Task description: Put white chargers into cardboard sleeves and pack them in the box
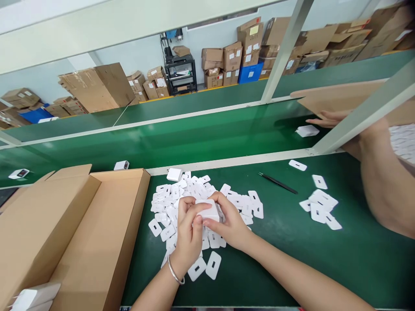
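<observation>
Between my two hands is a white block-shaped piece [209, 211], held above a heap of flat white plates [165, 211] with small dark slots. My left hand [189, 231], with a silver bracelet at the wrist, grips the block's left side with its fingers curled. My right hand [231, 222] pinches the block's right side between thumb and fingers. Another white block [174, 174] lies at the back edge of the heap. The underside of the held block is hidden.
An open cardboard box [94, 233] stands at the left, with white blocks [37, 296] inside. Black tweezers [278, 183] and loose plates [320, 205] lie to the right. Beyond a frame post [363, 112], another person's arm [382, 172] reaches over the green belt [194, 138].
</observation>
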Demonstrator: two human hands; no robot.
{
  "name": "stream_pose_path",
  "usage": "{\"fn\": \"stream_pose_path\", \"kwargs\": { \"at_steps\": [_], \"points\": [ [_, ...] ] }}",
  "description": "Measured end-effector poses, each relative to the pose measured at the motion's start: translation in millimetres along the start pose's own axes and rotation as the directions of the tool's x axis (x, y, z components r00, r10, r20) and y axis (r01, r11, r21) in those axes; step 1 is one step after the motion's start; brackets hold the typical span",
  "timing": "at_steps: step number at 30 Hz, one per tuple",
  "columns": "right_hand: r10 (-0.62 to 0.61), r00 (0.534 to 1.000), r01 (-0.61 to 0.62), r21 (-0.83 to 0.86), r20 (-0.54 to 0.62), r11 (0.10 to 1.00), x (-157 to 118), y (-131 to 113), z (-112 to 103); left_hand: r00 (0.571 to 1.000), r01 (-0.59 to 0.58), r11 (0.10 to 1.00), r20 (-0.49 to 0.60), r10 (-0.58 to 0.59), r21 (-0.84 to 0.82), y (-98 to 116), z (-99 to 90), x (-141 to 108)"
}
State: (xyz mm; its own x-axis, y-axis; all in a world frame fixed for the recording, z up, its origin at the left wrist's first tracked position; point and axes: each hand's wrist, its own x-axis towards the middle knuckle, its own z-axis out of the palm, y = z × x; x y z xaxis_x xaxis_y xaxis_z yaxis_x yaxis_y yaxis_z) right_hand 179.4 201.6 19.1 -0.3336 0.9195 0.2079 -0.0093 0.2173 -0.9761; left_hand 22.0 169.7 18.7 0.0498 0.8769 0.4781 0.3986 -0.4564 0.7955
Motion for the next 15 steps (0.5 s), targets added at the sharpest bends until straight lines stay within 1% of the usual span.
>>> {"fn": "stream_pose_path", "kwargs": {
  "at_steps": [5, 8, 12, 15],
  "points": [
    [-0.038, 0.999, 0.037, -0.043, -0.029, 0.998, -0.1, -4.2, -1.3, 0.998, -0.066, 0.998, -0.002, 0.066, -0.012, -0.7, 0.3, -1.9],
    [-0.063, 0.998, 0.061, -0.062, -0.025, 0.996, 0.2, -4.7, -3.4, 0.998, -0.063, 0.998, -0.001, 0.063, -0.024, -1.7, 2.2, -3.4],
    [-0.11, 0.993, 0.109, 0.041, 0.032, 0.993, -0.8, -3.0, -2.6, 0.999, -0.038, 0.998, -0.035, 0.037, -0.044, -5.2, 3.9, -5.8],
    [-0.096, 0.995, 0.091, 0.126, 0.035, 0.988, -1.2, -1.7, 0.9, 0.997, -0.01, 0.997, -0.079, 0.004, -0.08, -8.0, 4.2, -7.1]
  ]
}}
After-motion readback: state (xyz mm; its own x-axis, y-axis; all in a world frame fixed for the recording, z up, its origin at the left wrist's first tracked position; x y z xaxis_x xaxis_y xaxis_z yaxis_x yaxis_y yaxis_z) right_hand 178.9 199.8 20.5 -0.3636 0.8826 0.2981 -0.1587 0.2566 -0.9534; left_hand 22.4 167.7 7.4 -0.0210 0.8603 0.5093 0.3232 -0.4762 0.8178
